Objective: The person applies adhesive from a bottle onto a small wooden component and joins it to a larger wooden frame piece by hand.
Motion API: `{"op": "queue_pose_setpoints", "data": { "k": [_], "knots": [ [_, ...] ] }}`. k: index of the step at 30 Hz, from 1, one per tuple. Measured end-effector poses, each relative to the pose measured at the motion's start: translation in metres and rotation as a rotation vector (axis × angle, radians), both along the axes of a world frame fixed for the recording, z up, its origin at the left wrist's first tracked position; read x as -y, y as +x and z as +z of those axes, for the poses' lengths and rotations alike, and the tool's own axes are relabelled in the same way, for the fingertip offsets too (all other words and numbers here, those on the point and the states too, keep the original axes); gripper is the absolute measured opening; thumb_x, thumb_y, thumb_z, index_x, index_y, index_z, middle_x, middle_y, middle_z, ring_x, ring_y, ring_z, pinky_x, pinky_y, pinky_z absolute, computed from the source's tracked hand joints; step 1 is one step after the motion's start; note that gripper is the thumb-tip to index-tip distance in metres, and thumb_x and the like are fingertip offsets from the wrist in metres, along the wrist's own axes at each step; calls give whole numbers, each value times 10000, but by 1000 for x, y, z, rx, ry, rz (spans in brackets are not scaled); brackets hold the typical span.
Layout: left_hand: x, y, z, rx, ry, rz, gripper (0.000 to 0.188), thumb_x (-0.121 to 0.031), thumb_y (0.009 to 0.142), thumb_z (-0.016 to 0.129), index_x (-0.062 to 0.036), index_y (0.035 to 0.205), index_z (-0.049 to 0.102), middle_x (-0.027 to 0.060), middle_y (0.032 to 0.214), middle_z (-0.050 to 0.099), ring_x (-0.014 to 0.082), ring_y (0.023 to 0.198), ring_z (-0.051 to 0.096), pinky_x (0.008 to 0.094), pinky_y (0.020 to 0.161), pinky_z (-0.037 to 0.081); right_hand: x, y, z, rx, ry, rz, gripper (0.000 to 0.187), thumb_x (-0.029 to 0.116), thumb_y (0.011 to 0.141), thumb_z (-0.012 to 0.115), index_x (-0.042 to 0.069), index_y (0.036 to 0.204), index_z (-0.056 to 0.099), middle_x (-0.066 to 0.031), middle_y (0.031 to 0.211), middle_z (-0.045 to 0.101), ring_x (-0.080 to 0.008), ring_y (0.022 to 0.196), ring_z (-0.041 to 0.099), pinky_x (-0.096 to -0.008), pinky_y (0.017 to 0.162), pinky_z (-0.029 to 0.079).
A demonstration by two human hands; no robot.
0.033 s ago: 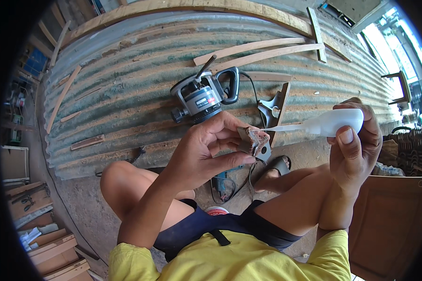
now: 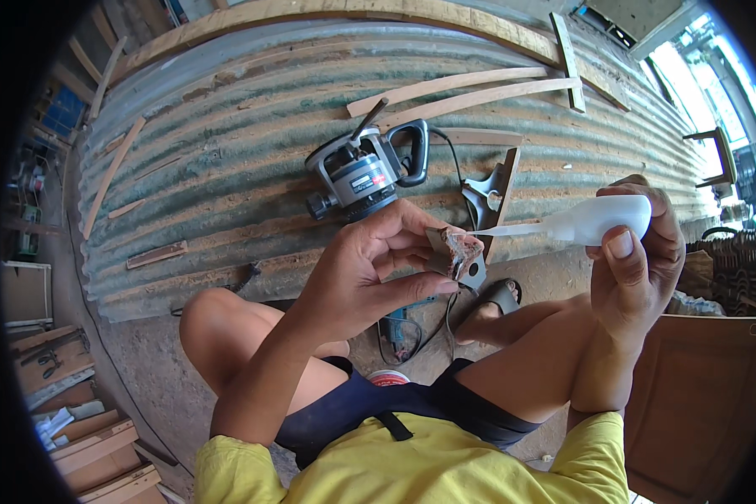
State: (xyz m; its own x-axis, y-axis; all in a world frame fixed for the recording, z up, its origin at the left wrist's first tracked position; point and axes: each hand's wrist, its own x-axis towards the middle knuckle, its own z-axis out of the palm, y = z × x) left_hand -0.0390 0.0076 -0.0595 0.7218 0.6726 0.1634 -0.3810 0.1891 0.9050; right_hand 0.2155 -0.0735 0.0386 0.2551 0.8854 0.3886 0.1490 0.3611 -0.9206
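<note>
My left hand (image 2: 386, 260) pinches a small grey broken piece (image 2: 460, 255) between thumb and fingers. Its rough, reddish-brown and whitish broken face is turned to the right, and a dark round hole shows in a flat part at its lower right. In my right hand (image 2: 638, 252) lies a white squeeze bottle (image 2: 598, 220), tipped on its side, thumb below and fingers behind. Its long thin nozzle (image 2: 512, 228) points left, with the tip at the upper edge of the broken face; whether it touches, I cannot tell.
Beyond my hands a grey router (image 2: 357, 172) stands on a corrugated metal sheet (image 2: 252, 160) strewn with sawdust and wooden strips (image 2: 454, 88). A grey metal part (image 2: 483, 197) lies beside it. A teal power tool (image 2: 399, 332) with its cord is between my feet. A wooden panel (image 2: 701, 395) stands at right.
</note>
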Motion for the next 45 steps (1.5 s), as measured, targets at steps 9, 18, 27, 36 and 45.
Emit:
{"op": "queue_pose_setpoints", "data": {
  "k": [9,18,27,36,45],
  "knots": [
    [0,0,1,-24,-25,-7,429,74,899,756,-25,1268,560,256,1320,677,219,1193,689,340,1001,574,1,0,0,-36,-10,19,362,142,861,840,-43,1124,676,-116,1053,727,-123,878,641,-244,750,509],
    [0,3,4,-53,15,0,448,91,891,755,-26,1277,560,248,1333,674,229,1229,679,360,1042,566,1,4,-3,74,16,-41,429,207,870,813,-59,1169,658,-133,1074,683,-107,813,636,-207,661,515],
    [-1,5,2,-38,20,-8,459,85,893,757,-23,1294,562,250,1329,676,246,1243,675,360,1043,561,1,5,-3,59,23,-29,402,186,873,814,-58,1158,669,-135,1085,687,-119,844,645,-220,698,518],
    [-2,5,2,-46,33,24,444,100,882,758,-6,1271,571,247,1318,678,275,1255,671,370,1057,557,1,7,-3,88,13,-23,409,204,876,817,-51,1159,668,-131,1088,675,-111,818,640,-203,657,520],
    [-8,2,8,-61,179,91,409,147,883,718,27,1245,568,251,1316,670,293,1294,644,381,1058,560,3,9,-4,56,-26,-13,407,197,863,825,-38,1156,667,-129,1084,674,-118,839,651,-203,646,529]
  ]
}}
